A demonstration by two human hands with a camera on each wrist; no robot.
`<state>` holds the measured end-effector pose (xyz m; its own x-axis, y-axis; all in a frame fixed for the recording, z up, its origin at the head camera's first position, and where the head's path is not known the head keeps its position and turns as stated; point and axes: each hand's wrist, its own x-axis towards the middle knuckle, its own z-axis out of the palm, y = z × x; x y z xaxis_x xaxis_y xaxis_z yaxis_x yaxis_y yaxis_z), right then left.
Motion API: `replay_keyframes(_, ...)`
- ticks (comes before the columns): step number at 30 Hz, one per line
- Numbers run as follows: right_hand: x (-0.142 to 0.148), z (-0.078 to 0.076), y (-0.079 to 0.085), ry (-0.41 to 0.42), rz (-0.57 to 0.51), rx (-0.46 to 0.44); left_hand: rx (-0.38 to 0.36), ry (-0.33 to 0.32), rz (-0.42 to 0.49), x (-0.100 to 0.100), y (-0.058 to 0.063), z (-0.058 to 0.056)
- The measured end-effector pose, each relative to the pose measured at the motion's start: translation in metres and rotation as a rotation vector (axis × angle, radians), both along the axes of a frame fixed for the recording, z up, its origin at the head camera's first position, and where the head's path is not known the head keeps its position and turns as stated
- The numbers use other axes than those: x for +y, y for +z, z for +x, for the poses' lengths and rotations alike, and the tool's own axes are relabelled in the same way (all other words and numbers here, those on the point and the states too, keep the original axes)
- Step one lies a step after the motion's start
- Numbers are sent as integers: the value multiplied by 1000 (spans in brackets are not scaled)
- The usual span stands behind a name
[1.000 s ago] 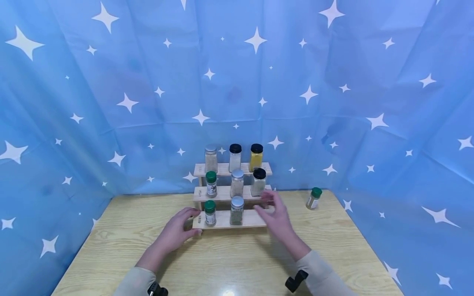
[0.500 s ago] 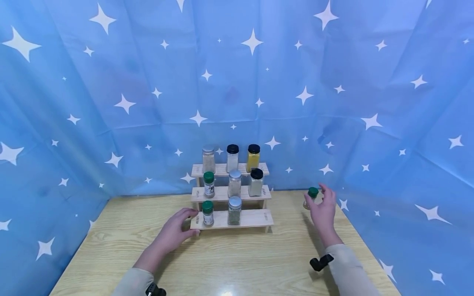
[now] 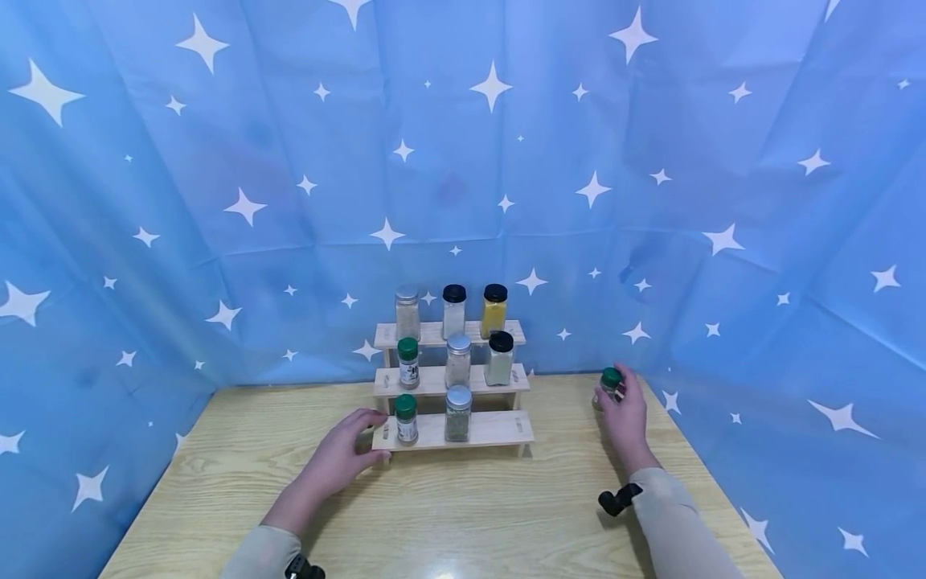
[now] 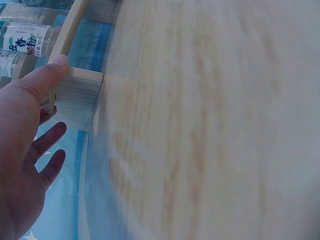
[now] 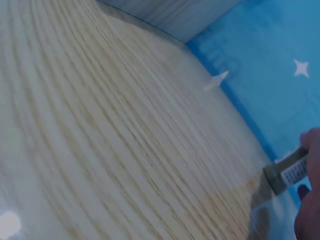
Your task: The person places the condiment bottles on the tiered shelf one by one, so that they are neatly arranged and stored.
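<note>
My left hand (image 3: 346,450) holds the left end of the lowest tier of a three-tier wooden spice rack (image 3: 492,430). In the left wrist view the thumb (image 4: 47,75) lies on the shelf's front edge, a finger sits behind it, and the other fingers spread free. Far to the right, my right hand (image 3: 628,418) grips a small spice jar with a green cap (image 3: 611,375). Its base and printed label show beside the fingers in the right wrist view, where the jar (image 5: 287,172) is tilted close over the table and most of the hand is out of frame.
Two jars stand on the lowest tier: a green-capped jar (image 3: 407,420) and a silver-capped jar (image 3: 458,414). Three jars stand on each upper tier, among them a yellow-filled jar (image 3: 494,311). Behind the wooden table (image 3: 463,507) hangs a blue star curtain (image 3: 463,161).
My right hand has moved from beside the rack's right end out to the green-capped jar and closed its fingers round it. The left hand has stayed at the rack.
</note>
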<state>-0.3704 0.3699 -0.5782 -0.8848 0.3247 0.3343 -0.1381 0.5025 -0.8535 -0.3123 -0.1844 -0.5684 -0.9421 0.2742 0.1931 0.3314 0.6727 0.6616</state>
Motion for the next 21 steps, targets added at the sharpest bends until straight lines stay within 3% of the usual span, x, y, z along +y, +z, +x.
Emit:
replay_keyframes(5,-5,2,-2,-1,15,0,0,2,-2,0,-1,0)
replay_keyframes(12,-27,16,-1,91,-27,17,7,-2,-4,0,-1,-1)
replay_keyframes(21,-69,40,22,171,-56,48,8,-5,-5,-1,-3,-1)
